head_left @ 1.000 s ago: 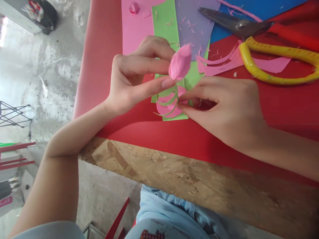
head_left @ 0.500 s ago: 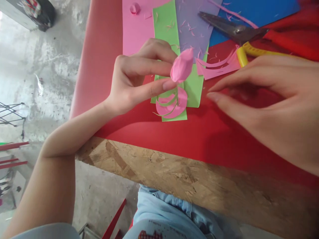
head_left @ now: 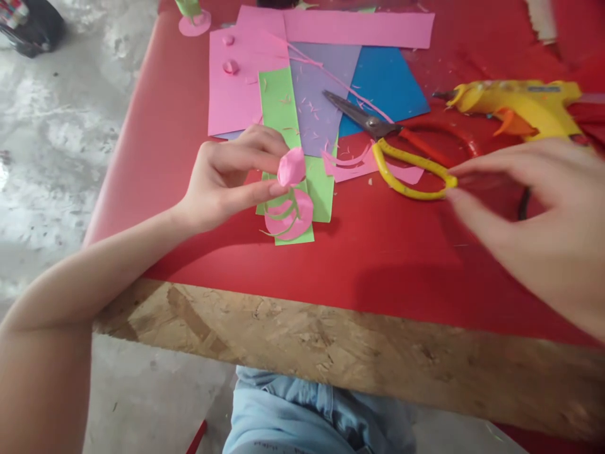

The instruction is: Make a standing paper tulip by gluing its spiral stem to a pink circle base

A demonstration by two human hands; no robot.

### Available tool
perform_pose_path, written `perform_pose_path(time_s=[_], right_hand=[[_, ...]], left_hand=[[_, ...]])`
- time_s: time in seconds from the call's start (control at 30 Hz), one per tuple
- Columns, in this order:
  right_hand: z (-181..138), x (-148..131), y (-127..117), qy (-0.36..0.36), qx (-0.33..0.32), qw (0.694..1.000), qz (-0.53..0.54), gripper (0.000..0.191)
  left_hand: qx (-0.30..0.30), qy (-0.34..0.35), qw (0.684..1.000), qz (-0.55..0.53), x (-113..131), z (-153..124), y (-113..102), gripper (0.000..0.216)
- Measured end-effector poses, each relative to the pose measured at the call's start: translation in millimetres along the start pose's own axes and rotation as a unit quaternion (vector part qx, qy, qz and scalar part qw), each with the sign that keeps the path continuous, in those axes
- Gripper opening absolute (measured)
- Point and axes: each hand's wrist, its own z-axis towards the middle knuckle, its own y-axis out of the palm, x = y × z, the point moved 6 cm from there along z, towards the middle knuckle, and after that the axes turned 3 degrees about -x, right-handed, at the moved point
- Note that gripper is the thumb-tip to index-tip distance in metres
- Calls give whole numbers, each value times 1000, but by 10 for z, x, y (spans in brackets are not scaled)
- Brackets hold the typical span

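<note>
Near the front edge of the counter [head_left: 378, 265], left of its middle, the left hand [head_left: 222, 183] holds a pink paper bud [head_left: 290, 167] just above the surface; its grip is closed on the bud, thumb under & forefinger on top, other fingers curled behind. Directly beneath the bud lies a pink disc [head_left: 295, 221] w/ thin green curls across it, resting on the near end of a green strip [head_left: 278, 101] that runs toward the far edge. Over the counter's right side is the right hand [head_left: 543, 214], blurred; its grip is open, thumb & forefinger parted w/ nothing held; the fingertips sit at the end of the yellow handle of the scissors [head_left: 401, 161], but can't tell if they touch. Scissors lie flat near the counter's middle, blades pointing toward the far left corner, over pink offcuts [head_left: 350, 167]. Beyond them, toward the far right corner, a yellow glue gun [head_left: 520, 104] lies on its side. Pink sheet [head_left: 236, 88], purple sheet [head_left: 321, 82] & blue sheet [head_left: 382, 82] overlap btwn the hands & the far edge; small paper shavings lie scattered over them.
</note>
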Motion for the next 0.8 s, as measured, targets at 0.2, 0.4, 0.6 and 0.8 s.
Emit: perform_pose_path(time_s=[0.2,0.4,0.6,0.8], right_hand=[[57,-687,424,-141,-21,987,76,24],[201,-890,774,-147,-61,985,66,50],[265,-937,873,-148,-86,983,61,52],[266,-910,880,-156,-71,982,76,52]], left_hand=[[6,19,1000,22,47,-11,25,12],[-9,21,1000,7,53,-23,57,17],[-7,38,999,1,-32,-28,4,17],[-10,15,999,28,5,-44,26,20]])
